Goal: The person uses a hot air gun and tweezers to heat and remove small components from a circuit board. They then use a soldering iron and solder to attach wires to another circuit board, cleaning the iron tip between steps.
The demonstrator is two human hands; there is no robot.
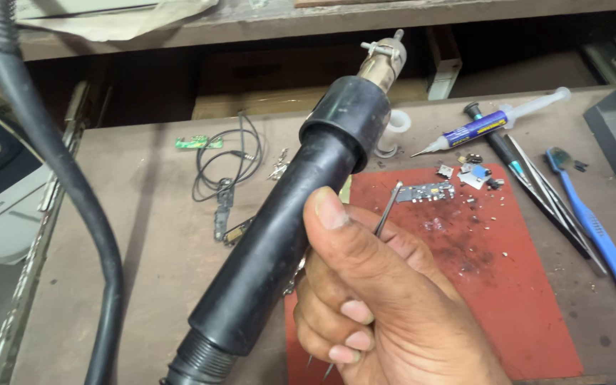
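One of the hands [379, 299] is gripping the black hot-air handle [286, 221] and thin tweezers [388, 208] together, above the red mat [507, 285] on the tabletop [144, 235]. Which hand it is, I cannot tell; the other is not showing.

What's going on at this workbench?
One hand grips a thick black hot-air tool with a metal nozzle, held up over the bench, and seems to hold thin tweezers too. Which hand it is cannot be told. Below, a small circuit board lies on a red mat, with a syringe and blue toothbrush alongside.
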